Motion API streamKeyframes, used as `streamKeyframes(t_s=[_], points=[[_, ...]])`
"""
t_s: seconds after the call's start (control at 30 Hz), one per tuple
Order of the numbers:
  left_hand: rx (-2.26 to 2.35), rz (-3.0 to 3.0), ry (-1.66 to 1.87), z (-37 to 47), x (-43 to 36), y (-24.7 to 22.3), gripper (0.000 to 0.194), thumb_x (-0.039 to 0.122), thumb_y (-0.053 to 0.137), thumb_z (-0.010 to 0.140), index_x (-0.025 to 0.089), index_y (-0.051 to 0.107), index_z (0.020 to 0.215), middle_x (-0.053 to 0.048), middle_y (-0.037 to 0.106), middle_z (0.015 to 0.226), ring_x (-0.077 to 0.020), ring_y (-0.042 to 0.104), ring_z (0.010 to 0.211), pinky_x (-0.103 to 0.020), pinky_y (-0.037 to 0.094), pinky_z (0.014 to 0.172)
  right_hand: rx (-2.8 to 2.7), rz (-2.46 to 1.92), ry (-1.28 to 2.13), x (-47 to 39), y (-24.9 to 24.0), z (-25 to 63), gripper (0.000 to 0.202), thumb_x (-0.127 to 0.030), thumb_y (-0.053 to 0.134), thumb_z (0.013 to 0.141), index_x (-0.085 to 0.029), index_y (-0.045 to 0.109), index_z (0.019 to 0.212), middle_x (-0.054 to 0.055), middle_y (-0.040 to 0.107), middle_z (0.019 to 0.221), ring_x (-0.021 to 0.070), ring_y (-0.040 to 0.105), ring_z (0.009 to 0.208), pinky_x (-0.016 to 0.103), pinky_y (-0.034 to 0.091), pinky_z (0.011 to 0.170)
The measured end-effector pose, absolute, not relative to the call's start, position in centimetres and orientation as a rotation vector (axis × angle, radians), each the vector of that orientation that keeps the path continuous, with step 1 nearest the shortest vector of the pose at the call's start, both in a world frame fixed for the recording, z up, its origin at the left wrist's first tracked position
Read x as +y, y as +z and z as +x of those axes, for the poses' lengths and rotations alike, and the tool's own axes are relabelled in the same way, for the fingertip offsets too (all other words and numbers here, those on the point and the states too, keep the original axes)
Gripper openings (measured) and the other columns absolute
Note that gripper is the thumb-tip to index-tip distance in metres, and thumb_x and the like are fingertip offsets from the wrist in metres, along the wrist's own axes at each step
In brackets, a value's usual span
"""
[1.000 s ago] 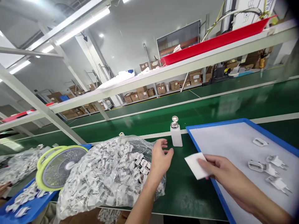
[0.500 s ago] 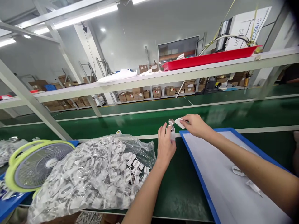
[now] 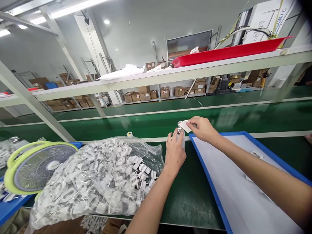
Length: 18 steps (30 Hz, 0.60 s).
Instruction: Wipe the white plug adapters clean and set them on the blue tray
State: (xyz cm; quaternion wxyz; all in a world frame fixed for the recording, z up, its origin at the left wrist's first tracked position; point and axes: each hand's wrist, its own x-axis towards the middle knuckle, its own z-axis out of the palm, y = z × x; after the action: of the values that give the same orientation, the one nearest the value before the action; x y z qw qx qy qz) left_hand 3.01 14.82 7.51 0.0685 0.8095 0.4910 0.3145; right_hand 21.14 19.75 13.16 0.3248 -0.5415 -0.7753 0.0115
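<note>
My left hand [image 3: 175,151] is wrapped round a small whitish bottle [image 3: 183,143] with a metal top, upright on the green work surface. The bottle's round metal lid [image 3: 179,124] is flipped up. My right hand [image 3: 201,129] pinches a folded white cloth or paper wipe [image 3: 185,126], which overlaps the lid at the bottle's mouth. Left of my left hand lies a clear plastic bag [image 3: 102,175] full of small white plastic parts.
A blue-rimmed tray [image 3: 207,172] with a white lining and a few white parts lies under my right forearm. A yellow-green fan [image 3: 41,169] stands at the left. Overhead runs a shelf [image 3: 117,85] bearing a red tray [image 3: 226,53]. A small white piece [image 3: 129,134] sits behind the bag.
The wipe has moved left and now covers part of the lid and the bottle's top. My left hand keeps its hold on the bottle. The view has shifted slightly.
</note>
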Motion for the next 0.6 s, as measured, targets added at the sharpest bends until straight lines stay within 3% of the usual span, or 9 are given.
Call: streamKeyframes(t_s=[0.3,0.6], points=[[1.491,2.436,0.897,3.0,14.6,8.0,0.092,-0.009,0.043,0.07,0.023,0.039,0.156,-0.008,0.034,0.166,-0.0373,0.035,0.143,-0.057,0.038,0.116,-2.085,-1.269,-0.135,20.0,13.4,20.4,0.023,-0.035,0.059,0.103,-0.019,0.066,0.118,0.007,0.066,0.117,0.0186,0.065,0.099,0.039,0.057,0.087],[1.479,2.397,0.906,2.4,12.8,8.0,0.093,-0.009,0.045,0.072,0.026,0.037,0.158,-0.009,0.023,0.171,-0.0398,0.031,0.148,-0.058,0.039,0.117,-2.388,-1.183,-0.231,20.0,11.7,20.4,0.017,-0.032,0.062,0.101,-0.019,0.067,0.11,0.007,0.065,0.118,0.0195,0.064,0.104,0.039,0.057,0.089]])
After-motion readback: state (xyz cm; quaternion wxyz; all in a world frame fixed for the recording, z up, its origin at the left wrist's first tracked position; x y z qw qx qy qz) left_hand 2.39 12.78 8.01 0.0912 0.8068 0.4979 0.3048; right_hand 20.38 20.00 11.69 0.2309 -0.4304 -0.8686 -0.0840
